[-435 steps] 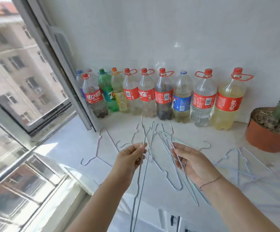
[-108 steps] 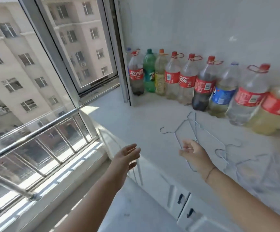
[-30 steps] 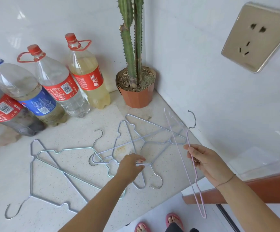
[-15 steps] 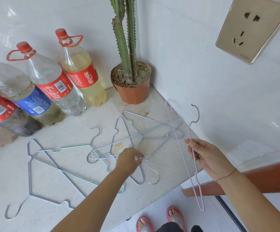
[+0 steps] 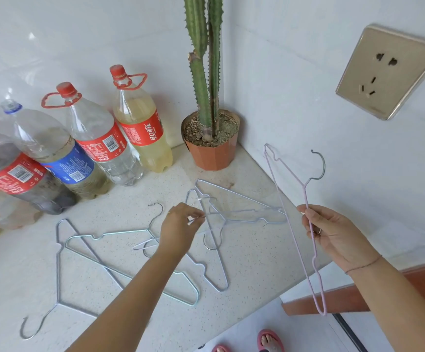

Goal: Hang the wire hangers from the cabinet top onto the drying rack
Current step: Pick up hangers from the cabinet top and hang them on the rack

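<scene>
Half a second on, I see the left hand (image 5: pixel 178 232), which had been reaching into the tangle on the cabinet top (image 5: pixel 257 250), now pinch the wire of a pale hanger (image 5: pixel 244 211) at centre frame. The right hand (image 5: pixel 333 235) has carried the pink hanger (image 5: pixel 305 196) slightly toward the right of the frame. Seconds earlier, my view faced the window end.

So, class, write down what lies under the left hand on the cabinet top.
Overlapping wire hangers lie on the speckled cabinet top beneath the left hand, which pinches one pale wire. The hand covers where several wires cross; that part cannot be seen.
</scene>
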A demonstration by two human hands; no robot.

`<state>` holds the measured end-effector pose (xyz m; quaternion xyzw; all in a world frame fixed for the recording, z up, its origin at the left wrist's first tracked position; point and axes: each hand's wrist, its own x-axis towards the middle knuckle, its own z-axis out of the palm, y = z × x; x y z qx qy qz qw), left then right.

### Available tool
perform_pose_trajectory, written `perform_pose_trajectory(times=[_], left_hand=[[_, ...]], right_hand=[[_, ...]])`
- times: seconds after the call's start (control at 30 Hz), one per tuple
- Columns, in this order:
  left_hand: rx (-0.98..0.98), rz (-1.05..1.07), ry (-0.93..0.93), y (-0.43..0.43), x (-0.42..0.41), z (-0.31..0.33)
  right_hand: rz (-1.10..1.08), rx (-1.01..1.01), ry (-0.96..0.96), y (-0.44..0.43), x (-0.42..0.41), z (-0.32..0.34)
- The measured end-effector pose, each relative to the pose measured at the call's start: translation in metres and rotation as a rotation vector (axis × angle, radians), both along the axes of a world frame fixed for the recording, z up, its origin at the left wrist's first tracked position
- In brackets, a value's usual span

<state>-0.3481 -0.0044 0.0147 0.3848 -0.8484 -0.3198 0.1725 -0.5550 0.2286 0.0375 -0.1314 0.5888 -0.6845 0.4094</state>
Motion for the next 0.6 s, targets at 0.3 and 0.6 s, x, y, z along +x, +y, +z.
perform_pose_trajectory(times=[0.3, 0.6], left_hand=[[0.055, 0.305, -0.007, -0.024, 0.049, 0.035], [0.168, 0.289, 0.167, -0.033, 0.107, 0.057]], right_hand=[[0.075, 0.023, 0.043, -0.028, 0.017, 0.013], [0.305, 0.078, 0.077, -0.076, 0.067, 0.026]])
